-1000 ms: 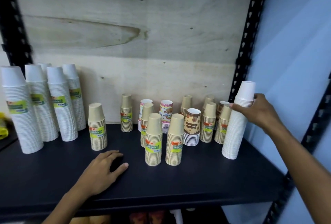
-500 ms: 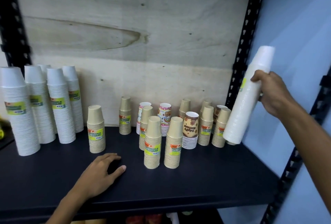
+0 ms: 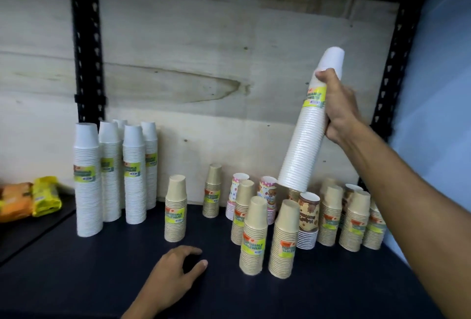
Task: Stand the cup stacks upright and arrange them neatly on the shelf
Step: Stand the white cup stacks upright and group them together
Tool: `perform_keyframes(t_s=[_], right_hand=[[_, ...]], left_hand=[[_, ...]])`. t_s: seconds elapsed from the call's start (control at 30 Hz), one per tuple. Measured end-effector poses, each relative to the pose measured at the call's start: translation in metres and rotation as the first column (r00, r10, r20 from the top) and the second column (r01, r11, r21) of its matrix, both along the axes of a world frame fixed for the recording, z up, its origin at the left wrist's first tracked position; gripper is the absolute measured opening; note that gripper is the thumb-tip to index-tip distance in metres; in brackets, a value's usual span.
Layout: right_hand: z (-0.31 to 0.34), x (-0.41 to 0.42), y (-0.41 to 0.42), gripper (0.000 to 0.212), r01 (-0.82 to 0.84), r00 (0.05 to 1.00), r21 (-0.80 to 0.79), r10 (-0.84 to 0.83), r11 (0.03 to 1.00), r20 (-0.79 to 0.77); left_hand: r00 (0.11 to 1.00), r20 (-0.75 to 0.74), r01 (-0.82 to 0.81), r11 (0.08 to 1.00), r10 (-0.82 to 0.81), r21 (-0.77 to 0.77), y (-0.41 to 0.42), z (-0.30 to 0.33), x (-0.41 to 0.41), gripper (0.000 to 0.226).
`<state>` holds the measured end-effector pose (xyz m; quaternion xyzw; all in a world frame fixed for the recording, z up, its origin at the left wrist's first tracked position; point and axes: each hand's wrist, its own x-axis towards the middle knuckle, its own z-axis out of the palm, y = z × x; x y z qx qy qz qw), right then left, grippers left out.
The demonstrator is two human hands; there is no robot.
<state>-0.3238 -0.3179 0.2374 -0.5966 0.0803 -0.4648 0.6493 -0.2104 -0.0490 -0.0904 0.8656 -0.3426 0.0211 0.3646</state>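
My right hand [image 3: 337, 109] grips a tall white cup stack [image 3: 307, 135] near its top, fingers curled round it behind the yellow label, holding it tilted in the air above the short brown cup stacks [image 3: 284, 238] on the dark shelf [image 3: 102, 267]; its lower rim hides part of the stacks behind. My left hand [image 3: 175, 271] rests on the shelf's front, fingers loosely spread and holding nothing, its forearm cut off by the lower edge. Tall white stacks [image 3: 109, 173] stand upright at the left, their labels blurred, beside yellow and orange packets [image 3: 28, 199] too smeared to read.
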Motion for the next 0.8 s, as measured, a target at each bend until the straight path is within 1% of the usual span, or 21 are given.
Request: perform_keyframes(t_s=[0.1,0.27,0.37,0.5,0.67,0.8], right_hand=[[-0.004,0.029,0.031,0.041,-0.084,0.996,0.001,0.084,0.996,-0.030],[-0.022,0.068,0.079,0.055,-0.180,0.980,-0.075,0.173,0.981,-0.095],[-0.033,0.088,0.104,0.052,-0.233,0.968,-0.139,0.216,0.963,-0.125],[-0.047,0.112,0.136,0.040,-0.273,0.955,-0.275,0.227,0.922,-0.189],[-0.064,0.143,0.172,0.042,-0.343,0.926,-0.379,0.240,0.860,-0.293],[-0.080,0.163,0.199,0.051,-0.391,0.893,-0.470,0.201,0.791,-0.404]], left_hand=[[0.998,0.001,-0.058,0.997,0.058,-0.052,0.006,0.000,0.000,0.029],[0.991,0.049,-0.124,0.992,0.125,-0.031,0.031,-0.005,0.003,0.034],[0.983,0.087,-0.165,0.986,0.164,0.003,0.057,-0.007,0.010,0.034],[0.968,0.092,-0.237,0.971,0.233,0.035,0.093,-0.006,0.025,0.034],[0.950,0.061,-0.310,0.948,0.306,0.070,0.127,-0.006,0.046,0.043],[0.931,0.048,-0.365,0.927,0.362,0.081,0.144,-0.007,0.061,0.045]])
